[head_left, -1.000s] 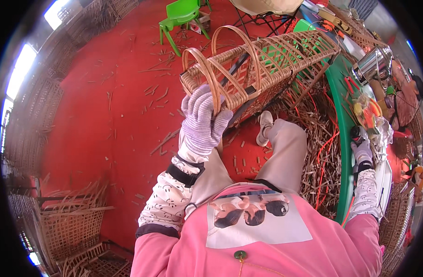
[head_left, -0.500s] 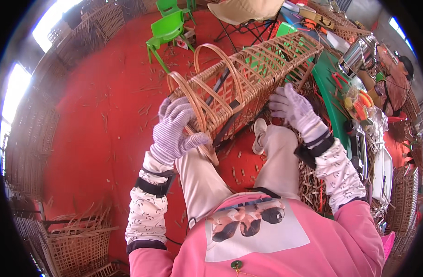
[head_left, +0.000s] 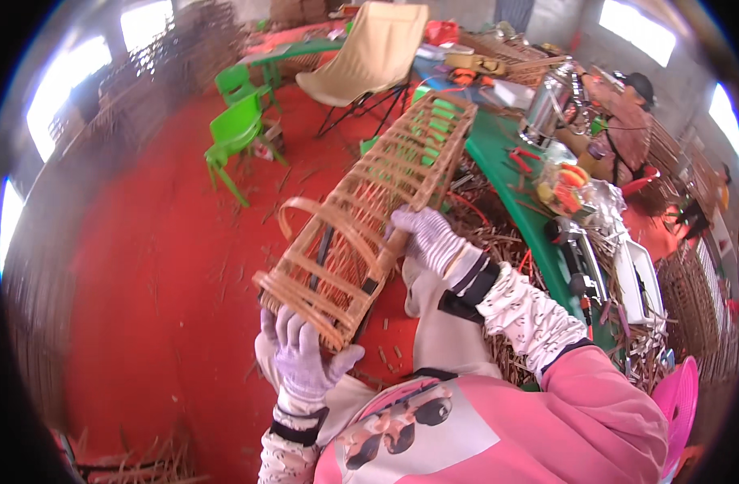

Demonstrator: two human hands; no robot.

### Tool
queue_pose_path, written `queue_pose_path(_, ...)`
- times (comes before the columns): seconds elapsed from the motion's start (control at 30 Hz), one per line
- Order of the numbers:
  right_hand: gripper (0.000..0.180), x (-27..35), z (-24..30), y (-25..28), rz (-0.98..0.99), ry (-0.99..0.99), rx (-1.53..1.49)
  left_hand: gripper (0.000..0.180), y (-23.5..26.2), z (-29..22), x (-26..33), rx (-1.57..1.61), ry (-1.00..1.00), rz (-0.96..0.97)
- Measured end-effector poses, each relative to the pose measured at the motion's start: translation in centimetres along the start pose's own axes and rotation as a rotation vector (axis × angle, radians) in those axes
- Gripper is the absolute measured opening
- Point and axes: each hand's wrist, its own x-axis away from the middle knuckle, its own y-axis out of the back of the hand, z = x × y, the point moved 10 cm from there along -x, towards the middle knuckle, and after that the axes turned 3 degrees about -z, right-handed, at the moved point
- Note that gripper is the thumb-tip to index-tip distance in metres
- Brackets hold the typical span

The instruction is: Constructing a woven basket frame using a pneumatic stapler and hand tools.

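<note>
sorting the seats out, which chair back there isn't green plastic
The beige folding chair with dark thin legs, behind the long woven rattan basket. The two small chairs left of it are green plastic.

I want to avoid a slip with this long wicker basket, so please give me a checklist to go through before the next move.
1. Left hand supports the near end of the wicker basket from below: ok.
2. Right hand grips the basket's side rail, fingers wrapped: ok.
3. Both hands gloved: ok.
4. Basket clear of the green table: cannot tell, its far end overlaps the table edge in this view.
5. Floor below free of trip hazards: not ok, cane scraps lie scattered.
6. Weave ends secured: cannot tell.
</note>
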Motion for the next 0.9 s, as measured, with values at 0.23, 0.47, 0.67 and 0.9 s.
queue_pose_path(0.23, 0.019, 0.1, 0.7, 1.9, -0.042, 0.023, -0.116, 0.058, -1.5, -1.0, -0.7, -0.012, -0.026, -0.024)
queue_pose_path(0.47, 0.03, 0.6, 0.8, 2.5, -0.104, 0.04, 0.097, 0.05, -1.4, -1.5, -1.9, -0.077, -0.07, -0.034)
queue_pose_path(0.67, 0.021, -1.2, -0.4, 2.4, -0.186, -0.023, 0.116, 0.054, -2.0, -0.6, -1.8, -0.019, -0.228, -0.041)
queue_pose_path(0.9, 0.015, -1.6, -1.5, 1.6, -0.255, -0.099, -0.189, 0.055, -1.1, -0.1, -2.6, 0.052, -0.173, -0.038)
